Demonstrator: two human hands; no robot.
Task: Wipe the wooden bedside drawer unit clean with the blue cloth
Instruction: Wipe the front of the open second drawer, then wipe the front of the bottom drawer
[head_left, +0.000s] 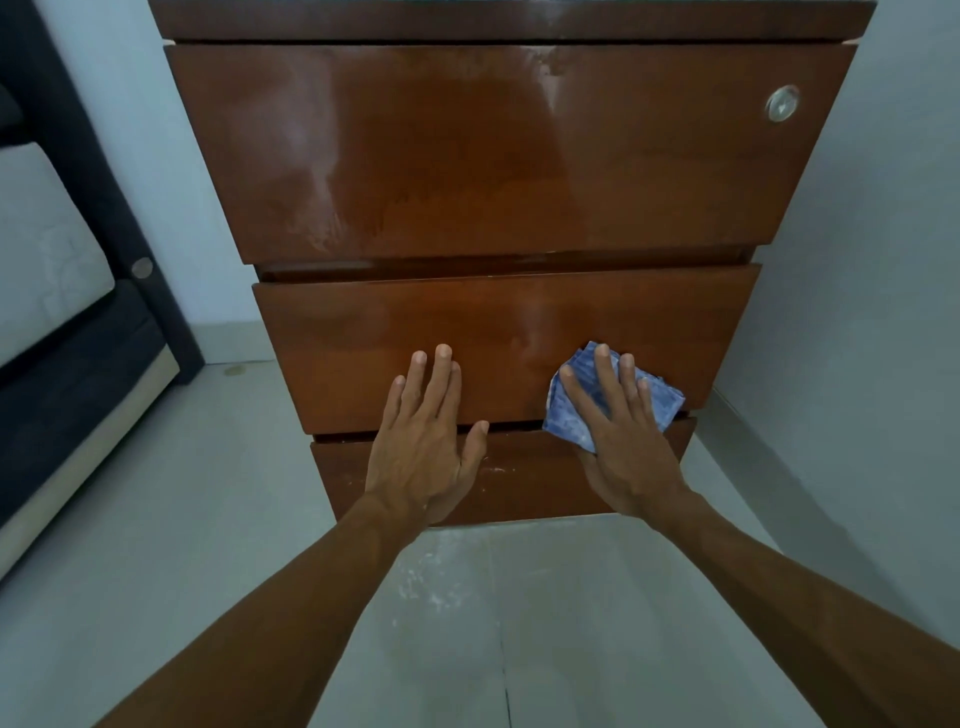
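Observation:
A glossy brown wooden drawer unit (498, 156) with three drawer fronts stands straight ahead on the floor. My right hand (626, 447) lies flat, fingers spread, pressing a folded blue cloth (665, 402) against the right part of the middle drawer front (498, 322). My left hand (426, 441) rests flat with fingers apart on the same front, its palm over the gap above the bottom drawer (524, 483). It holds nothing. Pale dusty smears show on the left of the top drawer.
A round metal lock (782, 103) sits at the top drawer's right. A dark bed frame with a pale mattress (47, 260) stands to the left. Pale walls flank the unit. The tiled floor (447, 587) in front shows white dust.

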